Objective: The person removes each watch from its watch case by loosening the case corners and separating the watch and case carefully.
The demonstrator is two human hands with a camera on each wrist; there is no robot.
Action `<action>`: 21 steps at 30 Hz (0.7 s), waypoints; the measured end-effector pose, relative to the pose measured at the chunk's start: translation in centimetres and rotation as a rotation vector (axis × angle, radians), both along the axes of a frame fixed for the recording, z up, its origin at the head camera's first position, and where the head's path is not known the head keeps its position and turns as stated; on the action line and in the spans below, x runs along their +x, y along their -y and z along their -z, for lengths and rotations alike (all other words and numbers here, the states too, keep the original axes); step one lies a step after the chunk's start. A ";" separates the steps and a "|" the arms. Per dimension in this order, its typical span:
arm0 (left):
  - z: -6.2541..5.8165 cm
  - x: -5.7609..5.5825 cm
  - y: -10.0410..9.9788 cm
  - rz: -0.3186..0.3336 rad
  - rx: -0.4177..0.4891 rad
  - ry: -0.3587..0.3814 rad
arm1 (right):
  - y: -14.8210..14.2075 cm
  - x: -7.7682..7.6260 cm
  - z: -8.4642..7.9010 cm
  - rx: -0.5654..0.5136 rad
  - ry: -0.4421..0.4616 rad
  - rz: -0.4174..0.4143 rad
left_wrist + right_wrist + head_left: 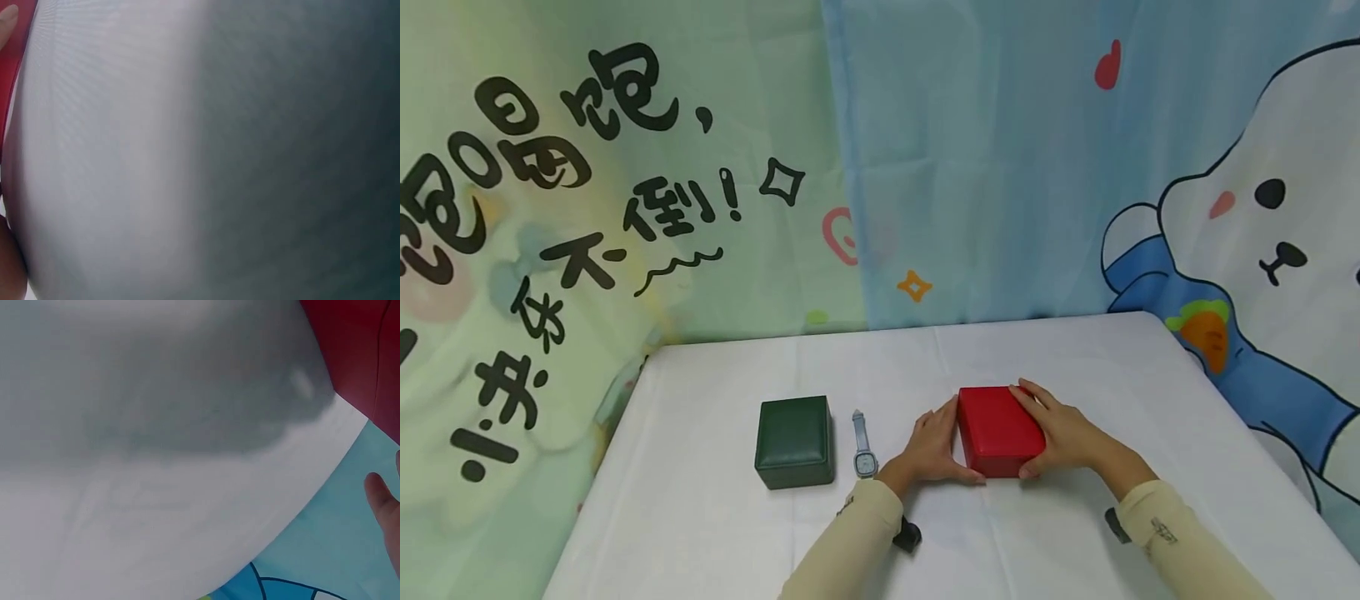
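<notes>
A red box (997, 423) with a smooth top is between the two hands, right of the table's middle. My left hand (928, 454) holds its left side, the thumb by the front lower corner. My right hand (1063, 433) grips the right side, fingers at the far edge and thumb at the front. A thin seam runs along the red box (359, 356) in the right wrist view. In the left wrist view only a strip of the red box (11, 59) shows, with a fingertip against it.
A wristwatch (865, 462) with a pale strap lies just left of my left wrist. Further left stands a closed dark green box (793, 437). Both are on the white-covered table (700, 500). A printed curtain (985, 167) hangs behind the table.
</notes>
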State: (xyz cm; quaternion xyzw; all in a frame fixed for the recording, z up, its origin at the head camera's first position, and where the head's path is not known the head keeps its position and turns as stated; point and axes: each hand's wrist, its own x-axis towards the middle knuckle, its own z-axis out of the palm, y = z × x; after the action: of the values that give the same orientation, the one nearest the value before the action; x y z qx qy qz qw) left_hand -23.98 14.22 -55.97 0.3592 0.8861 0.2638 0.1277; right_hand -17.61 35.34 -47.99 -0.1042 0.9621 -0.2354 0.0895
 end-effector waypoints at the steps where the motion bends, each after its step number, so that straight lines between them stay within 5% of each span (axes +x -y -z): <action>1: -0.1 -0.1 0.0 -0.002 0.001 -0.002 | 0.1 -0.1 -0.2 0.016 -0.007 0.003; 7: -0.3 0.0 -0.1 0.005 -0.022 0.009 | 0.2 -0.2 -0.9 0.063 0.035 0.016; 21: -0.1 -0.2 -0.1 0.017 -0.049 0.003 | -0.5 -1.8 -2.6 -0.011 0.153 -0.051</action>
State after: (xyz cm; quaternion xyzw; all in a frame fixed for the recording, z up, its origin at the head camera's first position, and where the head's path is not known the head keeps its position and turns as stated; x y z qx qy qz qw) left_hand -24.21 14.31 -55.84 0.3628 0.8890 0.2414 0.1402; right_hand -19.43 35.80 -45.41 -0.1106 0.9483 -0.2454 0.1681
